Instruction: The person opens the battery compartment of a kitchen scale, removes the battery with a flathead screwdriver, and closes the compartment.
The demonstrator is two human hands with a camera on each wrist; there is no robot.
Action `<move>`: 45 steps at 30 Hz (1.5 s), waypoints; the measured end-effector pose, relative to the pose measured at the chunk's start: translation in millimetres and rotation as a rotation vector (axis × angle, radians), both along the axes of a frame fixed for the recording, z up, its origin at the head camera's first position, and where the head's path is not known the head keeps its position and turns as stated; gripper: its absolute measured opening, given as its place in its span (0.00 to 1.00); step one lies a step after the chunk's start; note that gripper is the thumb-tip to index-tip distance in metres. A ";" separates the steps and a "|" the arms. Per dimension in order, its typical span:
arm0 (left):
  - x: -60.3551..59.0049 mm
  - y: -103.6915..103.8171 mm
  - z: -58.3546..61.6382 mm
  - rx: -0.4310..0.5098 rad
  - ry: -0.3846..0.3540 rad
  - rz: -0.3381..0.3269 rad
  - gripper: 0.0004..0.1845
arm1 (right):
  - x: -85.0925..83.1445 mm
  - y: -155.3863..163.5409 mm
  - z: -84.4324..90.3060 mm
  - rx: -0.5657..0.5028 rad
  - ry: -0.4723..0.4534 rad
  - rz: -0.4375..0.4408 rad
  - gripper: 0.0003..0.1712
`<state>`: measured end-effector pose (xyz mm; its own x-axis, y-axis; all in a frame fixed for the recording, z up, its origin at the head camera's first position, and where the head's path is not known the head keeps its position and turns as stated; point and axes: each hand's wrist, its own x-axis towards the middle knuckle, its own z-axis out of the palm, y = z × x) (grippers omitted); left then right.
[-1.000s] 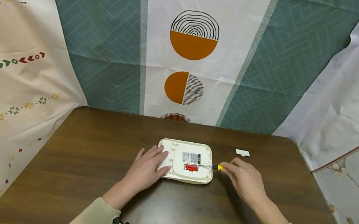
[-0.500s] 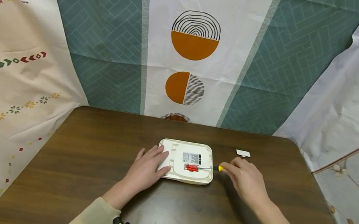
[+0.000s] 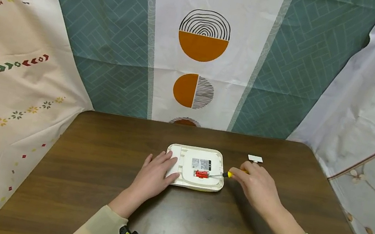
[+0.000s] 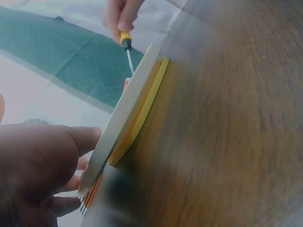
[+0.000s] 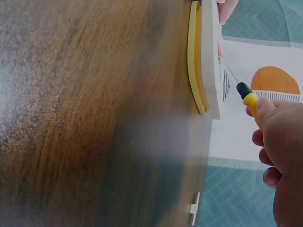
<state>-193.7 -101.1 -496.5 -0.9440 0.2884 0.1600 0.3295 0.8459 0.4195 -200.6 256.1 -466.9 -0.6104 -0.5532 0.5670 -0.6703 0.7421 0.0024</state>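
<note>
A white rounded device (image 3: 215, 181) lies flat on the table, with a label (image 3: 201, 164) and a small compartment in its upper face. Inside that compartment sits a red battery (image 3: 201, 174). My left hand (image 3: 153, 173) rests on the device's left end, fingers spread over it and thumb near the front edge. On the right, my right hand (image 3: 257, 188) grips a screwdriver (image 5: 250, 98) by its yellow and black handle. The thin shaft points left, its tip at the battery's right end; contact is too small to tell. A yellow rim (image 4: 147, 111) shows beneath the device.
A small white battery cover (image 3: 255, 158) lies behind my right hand. The brown wooden table (image 3: 177, 223) extends around the device, bounded by a patterned cloth (image 3: 119, 60) at the back and hanging cloths on both sides.
The screwdriver's shaft has tilted slightly, its tip shifting toward me along the battery's right end. The left hand keeps its place on the device. The head view has shifted a little.
</note>
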 end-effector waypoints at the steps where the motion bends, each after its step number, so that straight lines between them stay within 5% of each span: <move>1: -0.2 -0.1 0.2 0.001 0.000 0.001 0.33 | -0.6 -0.4 0.6 0.001 0.006 0.004 0.23; 17: 0.0 -0.5 0.0 0.005 -0.006 -0.001 0.33 | -2.1 -6.8 7.0 0.099 0.000 0.022 0.20; 27: -0.4 -1.6 1.0 0.007 0.004 -0.011 0.33 | 1.9 -14.1 16.9 0.184 0.032 0.030 0.27; 45: -0.2 -1.2 0.6 0.005 -0.012 -0.005 0.33 | 12.5 -35.6 35.6 0.295 0.060 -0.034 0.23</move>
